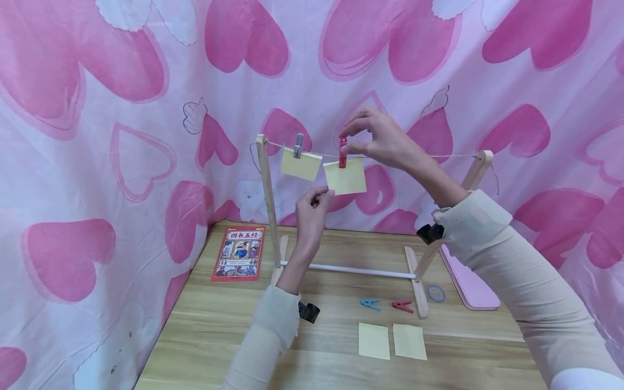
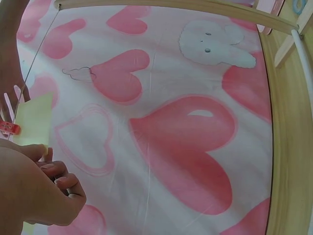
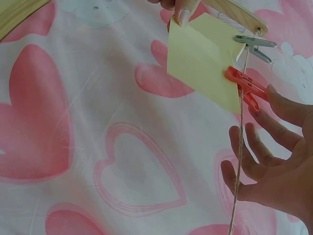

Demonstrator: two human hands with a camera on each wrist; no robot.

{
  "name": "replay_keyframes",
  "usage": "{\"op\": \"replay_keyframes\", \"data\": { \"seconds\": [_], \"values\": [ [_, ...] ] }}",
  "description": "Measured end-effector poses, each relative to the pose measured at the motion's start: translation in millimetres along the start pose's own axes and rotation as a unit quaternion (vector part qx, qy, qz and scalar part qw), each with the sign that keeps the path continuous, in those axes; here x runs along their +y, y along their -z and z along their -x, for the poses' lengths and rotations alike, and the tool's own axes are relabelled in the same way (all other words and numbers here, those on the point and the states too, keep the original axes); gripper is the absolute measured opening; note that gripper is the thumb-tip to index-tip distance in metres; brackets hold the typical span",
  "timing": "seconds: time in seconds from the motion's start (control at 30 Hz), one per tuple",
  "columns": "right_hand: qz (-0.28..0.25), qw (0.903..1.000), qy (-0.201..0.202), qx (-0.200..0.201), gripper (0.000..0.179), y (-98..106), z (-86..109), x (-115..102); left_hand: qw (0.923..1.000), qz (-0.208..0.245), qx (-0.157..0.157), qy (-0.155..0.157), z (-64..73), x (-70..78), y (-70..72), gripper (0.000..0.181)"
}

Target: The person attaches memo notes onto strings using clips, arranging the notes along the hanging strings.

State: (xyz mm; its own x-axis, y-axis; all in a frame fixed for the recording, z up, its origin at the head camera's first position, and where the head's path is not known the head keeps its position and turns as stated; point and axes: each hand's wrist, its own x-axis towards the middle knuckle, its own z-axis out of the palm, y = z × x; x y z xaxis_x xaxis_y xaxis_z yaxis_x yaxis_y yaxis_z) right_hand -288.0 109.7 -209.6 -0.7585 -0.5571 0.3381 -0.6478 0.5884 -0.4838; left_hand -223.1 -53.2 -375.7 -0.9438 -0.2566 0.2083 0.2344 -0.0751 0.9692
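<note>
Upper centre of the head view: a grey peg (image 1: 298,146) fixes one yellow note (image 1: 299,167) to the string (image 3: 233,215); the left hand (image 1: 310,221) pinches the second note (image 1: 347,181) at its lower left corner; the right hand (image 1: 382,141) has fingers clamped on the red peg (image 1: 343,155) at that note's top.

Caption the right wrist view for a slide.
Right hand pinches a red clothespin at the string while the left hand holds a yellow note.

Red clothespin (image 1: 343,155), plastic, near upright, handles up, clipped at top edge of pale yellow paper note (image 1: 350,180). Note plain, roughly square, slightly tilted, hanging mostly below thin twine (image 3: 238,171), which runs taut past the clothespin.
</note>
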Motion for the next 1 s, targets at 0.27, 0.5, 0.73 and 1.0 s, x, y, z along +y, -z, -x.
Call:
{"op": "replay_keyframes", "data": {
  "seconds": [0.27,0.5,0.73,1.0],
  "values": [
    [-0.006,0.9994,0.023,0.027,0.041,2.0,19.7,0.6,0.9999,-0.006,-0.006,0.008,1.8,-2.4,0.0,0.026],
    [-0.013,0.9809,0.123,0.15,0.04,-2.8,86.0,-16.4,0.9994,-0.027,-0.008,0.022,5.4,-9.4,2.5,0.031],
    [-0.017,0.9778,0.171,0.121,0.037,-30.9,170.5,0.4,0.9938,-0.103,-0.038,-0.016,25.7,-48.3,18.9,0.028],
    [0.01,0.9928,0.091,0.077,0.059,-73.9,232.8,34.6,0.9675,-0.236,-0.076,-0.051,71.4,-113.7,40.5,0.031]
  ]
}}
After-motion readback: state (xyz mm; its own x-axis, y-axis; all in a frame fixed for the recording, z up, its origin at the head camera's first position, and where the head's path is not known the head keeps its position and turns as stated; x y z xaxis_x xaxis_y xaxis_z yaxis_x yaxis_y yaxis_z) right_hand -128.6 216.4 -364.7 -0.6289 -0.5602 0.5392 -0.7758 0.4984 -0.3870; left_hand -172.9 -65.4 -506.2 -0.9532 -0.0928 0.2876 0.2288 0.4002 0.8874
